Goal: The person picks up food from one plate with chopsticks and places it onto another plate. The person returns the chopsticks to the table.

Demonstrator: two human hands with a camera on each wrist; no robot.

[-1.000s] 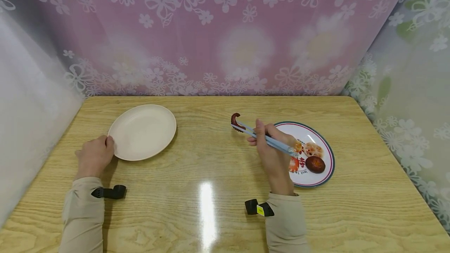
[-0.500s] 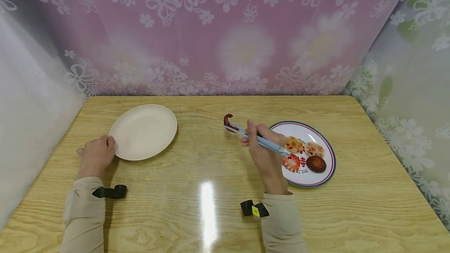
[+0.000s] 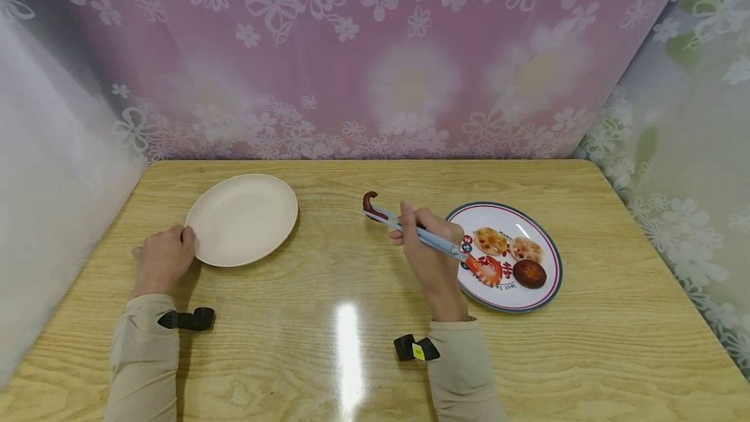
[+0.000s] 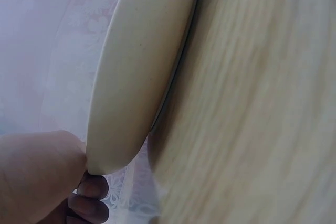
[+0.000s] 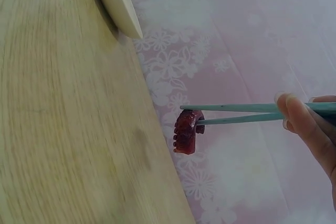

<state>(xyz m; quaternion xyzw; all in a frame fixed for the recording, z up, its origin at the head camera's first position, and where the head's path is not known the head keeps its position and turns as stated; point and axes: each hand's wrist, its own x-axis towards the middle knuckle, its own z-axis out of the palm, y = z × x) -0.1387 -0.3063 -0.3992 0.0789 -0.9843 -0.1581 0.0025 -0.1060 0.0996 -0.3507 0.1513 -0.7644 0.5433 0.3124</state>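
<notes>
My left hand (image 3: pixel 165 259) pinches the near left rim of a cream plate (image 3: pixel 243 220), which has nothing on it. In the left wrist view the thumb lies over the rim and curled fingers (image 4: pixel 90 205) show beneath. My right hand (image 3: pixel 430 259) grips a pair of light blue chopsticks (image 3: pixel 430 238) above the middle of the table. Held between their tips is a dark red octopus tentacle (image 5: pixel 187 132), curved, with suckers down one side. A white plate (image 3: pixel 498 215) with a blue and red rim lies right of that hand, its left edge partly hidden behind it.
On the white plate lie two lotus root slices (image 3: pixel 489 240), a shrimp (image 3: pixel 491 272) and a brown mushroom (image 3: pixel 530 274). The wooden table (image 3: pixel 281 344) ends at a pink flowered curtain (image 3: pixel 351 83) at the back. Pale curtains hang left and right.
My right hand has moved left with the chopsticks and tentacle, off most of the white plate, so more of its food shows. The left hand stays on the cream plate's rim.
</notes>
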